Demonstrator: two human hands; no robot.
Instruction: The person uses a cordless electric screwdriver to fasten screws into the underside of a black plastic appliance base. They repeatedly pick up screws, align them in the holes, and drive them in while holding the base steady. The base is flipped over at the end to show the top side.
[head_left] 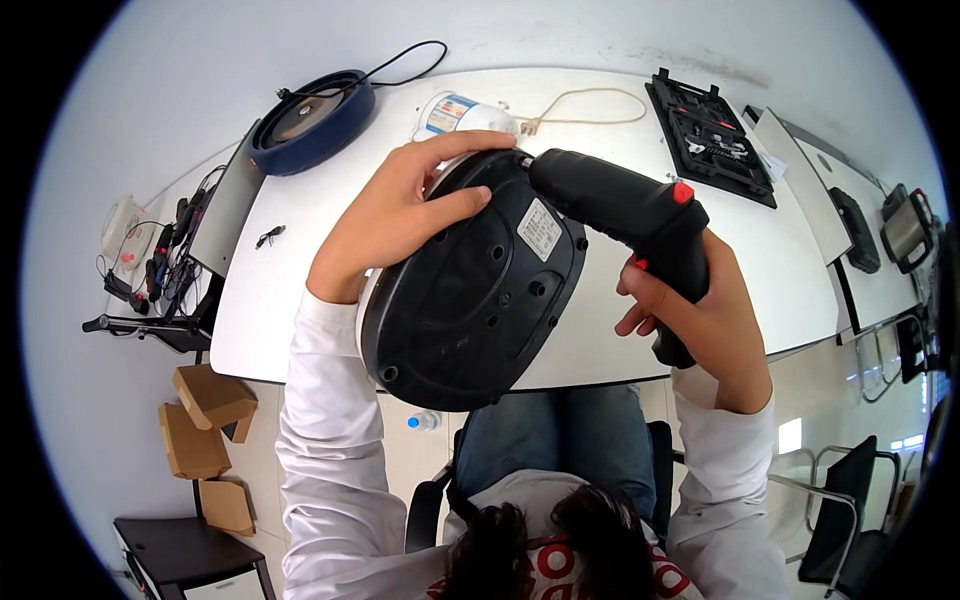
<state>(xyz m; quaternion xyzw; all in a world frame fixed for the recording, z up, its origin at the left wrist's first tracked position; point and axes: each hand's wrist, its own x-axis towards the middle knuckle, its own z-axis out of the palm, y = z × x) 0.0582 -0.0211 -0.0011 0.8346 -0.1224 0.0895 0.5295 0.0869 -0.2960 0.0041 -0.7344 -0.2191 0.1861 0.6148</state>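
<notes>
My left hand (395, 210) grips the upper left edge of an appliance (455, 320). The appliance is tipped so that its black oval underside, with a white label and several screw holes, shows; a strip of white casing runs along its left side. My right hand (715, 310) is wrapped round the handle of a black cordless screwdriver (610, 195) with red buttons. The screwdriver points left, and its tip meets the upper end of the underside near my left fingertips. Behind my left hand, a white rounded piece with a printed label (448, 112) is partly hidden.
On the white table (290, 310) lie a dark blue round appliance (315, 125) with a black cord, a beige cord with plug (530, 127), a small black cable (269, 237) and an open tool case (710, 140). Cardboard boxes (195, 440) and a bottle (424, 421) are below.
</notes>
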